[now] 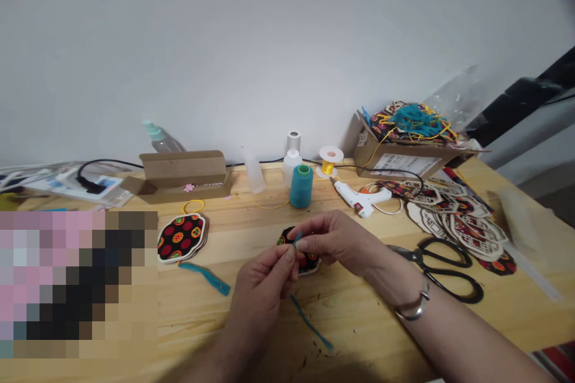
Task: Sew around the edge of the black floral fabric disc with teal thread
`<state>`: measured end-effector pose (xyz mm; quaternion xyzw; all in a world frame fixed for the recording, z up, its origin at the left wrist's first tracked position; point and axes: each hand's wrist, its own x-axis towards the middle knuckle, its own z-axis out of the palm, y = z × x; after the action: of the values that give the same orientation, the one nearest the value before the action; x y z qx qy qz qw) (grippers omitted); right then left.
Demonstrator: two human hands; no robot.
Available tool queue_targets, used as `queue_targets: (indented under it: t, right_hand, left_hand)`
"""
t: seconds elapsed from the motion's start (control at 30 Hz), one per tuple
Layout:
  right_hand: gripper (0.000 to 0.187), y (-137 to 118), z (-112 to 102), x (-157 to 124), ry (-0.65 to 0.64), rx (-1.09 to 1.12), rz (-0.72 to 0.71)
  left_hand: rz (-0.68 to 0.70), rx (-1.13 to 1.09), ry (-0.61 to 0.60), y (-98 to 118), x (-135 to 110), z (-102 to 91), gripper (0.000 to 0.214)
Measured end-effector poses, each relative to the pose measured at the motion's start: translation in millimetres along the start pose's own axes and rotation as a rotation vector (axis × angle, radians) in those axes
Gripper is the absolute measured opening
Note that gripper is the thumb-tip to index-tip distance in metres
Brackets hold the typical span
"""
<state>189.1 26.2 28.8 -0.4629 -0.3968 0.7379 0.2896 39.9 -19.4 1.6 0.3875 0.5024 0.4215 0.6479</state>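
Note:
My left hand (265,281) and my right hand (335,242) meet over the wooden table (359,317), both pinched on a teal cord (309,323) whose loose end trails toward me. Beneath the fingers lies a small black patterned fabric piece (308,262), partly hidden. A silver bracelet (415,306) sits on my right wrist.
A teal thread spool (300,185), white bottles (291,164), yellow cord reel (330,161) and glue gun (362,196) stand behind. Black scissors (444,269) and patterned cutouts (458,218) lie right. A fabric stack (182,237), teal tassel (206,276) and cardboard boxes (184,176) lie left.

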Motion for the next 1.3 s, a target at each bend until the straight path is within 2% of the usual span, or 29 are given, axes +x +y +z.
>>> queue_targets:
  t: [0.17, 0.37, 0.47, 0.6, 0.7, 0.77, 0.87, 0.9, 0.93, 0.97, 1.0, 1.07, 1.13, 1.2, 1.3]
  right_hand:
    - [0.021, 2.9, 2.5, 1.1, 0.014, 0.003, -0.013]
    - [0.016, 2.4, 3.8, -0.4, 0.004, 0.025, -0.116]
    - [0.015, -1.7, -0.3, -4.0, -0.017, 0.075, -0.228]
    - [0.012, -13.0, -8.6, -14.7, -0.126, 0.211, -0.419]
    - [0.012, -23.6, -12.9, -26.2, -0.104, 0.3, -0.542]
    - [0.013, -29.7, -14.4, -33.7, -0.05, 0.312, -0.616]
    - [0.013, -35.2, -15.0, -41.6, 0.039, 0.24, -0.719]
    - [0.012, -35.9, -14.7, -43.0, 0.069, 0.194, -0.745]
    - [0.01, -35.9, -14.0, -43.9, 0.098, 0.144, -0.762]
    - [0.009, -35.3, -12.9, -44.5, 0.121, 0.09, -0.771]
    - [0.009, -34.1, -11.4, -44.9, 0.141, 0.034, -0.77]
    - [0.009, -30.5, -7.0, -46.3, 0.151, -0.093, -0.736]
    - [0.01, -25.7, -1.2, -49.1, 0.101, -0.262, -0.685]
    - [0.009, -20.6, 5.1, -52.8, 0.007, -0.503, -0.62]
    - [0.012, -13.6, 13.8, -57.4, -0.158, -0.891, -0.525]
  left_hand:
    - [0.008, 0.031, -0.038, 0.5, 0.2, 1.1, 0.027]
    - [0.05, 0.132, -0.018, 2.0, -2.3, 1.0, 0.025]
    - [0.102, 0.167, 0.004, 2.9, -2.3, 1.4, 0.02]
    - [0.168, 0.221, 0.005, 3.2, -0.8, 2.1, 0.017]
    - [0.272, 0.29, 0.022, 2.5, 1.0, 2.4, 0.017]
    - [0.376, 0.361, 0.13, 2.2, 1.3, 2.4, 0.016]
    - [0.534, 0.431, 0.398, 2.1, -2.3, 0.9, 0.031]
    - [0.559, 0.408, 0.441, 2.0, -4.5, 0.1, 0.032]
    - [0.551, 0.366, 0.431, 1.9, -7.0, -0.6, 0.027]
    - [0.495, 0.305, 0.352, 1.9, -9.5, -1.1, 0.015]
    - [0.382, 0.241, 0.224, 2.1, -11.6, -1.1, 0.012]
    - [0.105, 0.086, -0.065, 3.3, -14.2, 0.7, 0.032]
    - [-0.127, -0.111, -0.248, 5.9, -13.9, 4.8, 0.037]
    - [-0.218, -0.279, -0.295, 8.7, -11.5, 9.0, 0.036]
    - [-0.218, -0.401, -0.295, 9.1, -6.6, 10.5, 0.033]
